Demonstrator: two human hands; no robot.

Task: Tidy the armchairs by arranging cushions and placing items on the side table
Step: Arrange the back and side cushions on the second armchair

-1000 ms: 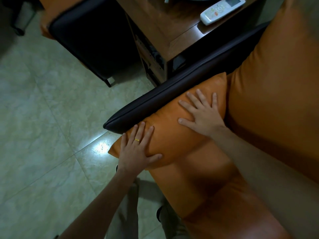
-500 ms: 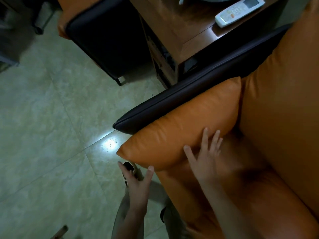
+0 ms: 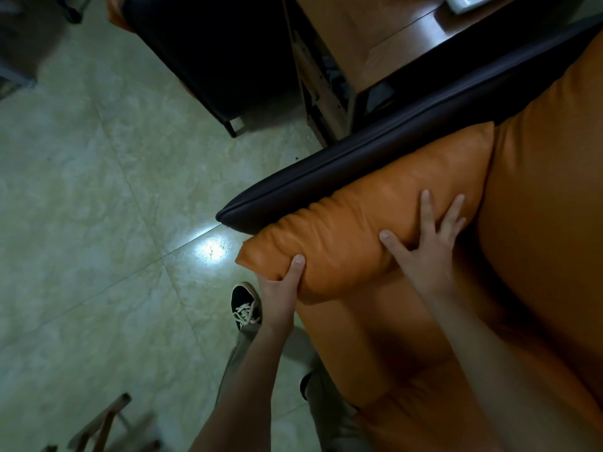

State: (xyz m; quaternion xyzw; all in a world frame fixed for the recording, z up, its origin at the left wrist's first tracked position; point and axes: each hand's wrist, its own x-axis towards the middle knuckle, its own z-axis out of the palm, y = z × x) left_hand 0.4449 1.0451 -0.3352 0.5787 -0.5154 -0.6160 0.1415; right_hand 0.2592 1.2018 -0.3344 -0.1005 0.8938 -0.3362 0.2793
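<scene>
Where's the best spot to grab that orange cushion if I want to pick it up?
Probably its two ends, coming from the seat side. The orange cushion is long and soft, and the black armrest blocks its far side. The left hand pinches the front corner; the right hand grips nearer the back.

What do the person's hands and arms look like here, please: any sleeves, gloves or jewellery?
Both hands, left and right, are bare, without gloves. Both forearms are uncovered as far as the frame shows, so no sleeves are visible. No watch or bracelet shows. The left fingers are hidden, so a ring cannot be told.
</scene>
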